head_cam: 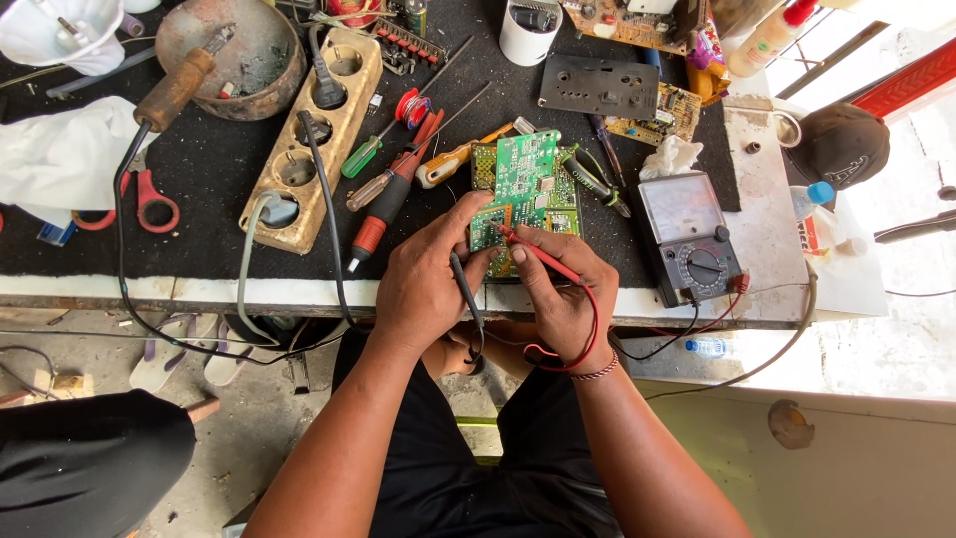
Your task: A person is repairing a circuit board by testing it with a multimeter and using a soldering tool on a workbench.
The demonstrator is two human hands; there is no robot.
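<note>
Two probes are pressed onto a green circuit board [525, 189] lying at the front edge of the workbench [214, 164]. A black probe [464, 284] is pinched in the left hand [423, 284], a red probe [543, 257] in the right hand [563, 289]. An analog multimeter [689, 237] is set just beside the board.

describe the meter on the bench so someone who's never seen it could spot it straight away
Start at the green circuit board on the black mat. Just to its right lies the meter: a grey box with a pale needle window above a round dial, the only instrument with red and black leads.
</note>
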